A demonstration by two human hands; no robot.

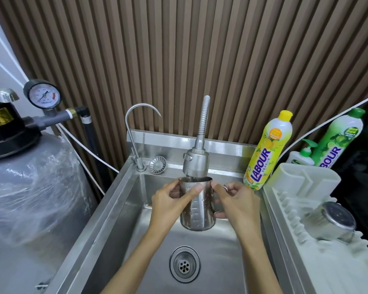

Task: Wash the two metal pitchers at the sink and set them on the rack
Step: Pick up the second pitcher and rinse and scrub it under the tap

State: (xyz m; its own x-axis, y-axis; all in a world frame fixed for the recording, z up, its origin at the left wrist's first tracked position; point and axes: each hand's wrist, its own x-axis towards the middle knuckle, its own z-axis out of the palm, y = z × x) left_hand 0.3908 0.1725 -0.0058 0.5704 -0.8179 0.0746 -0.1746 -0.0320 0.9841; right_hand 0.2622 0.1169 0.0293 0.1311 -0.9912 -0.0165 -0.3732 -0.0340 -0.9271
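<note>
Steel pitcher (198, 206) upright under the tap (196, 164): my left hand (168, 200) and right hand (236, 200) clasp its sides above the sink (119, 209).

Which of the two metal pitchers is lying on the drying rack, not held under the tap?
The pitcher on the right, tipped on the white rack; the other pitcher is held by both hands over the sink.

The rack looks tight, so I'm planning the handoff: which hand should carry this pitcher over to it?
Probably the right hand: it already grips the pitcher on the side nearest the rack.
</note>
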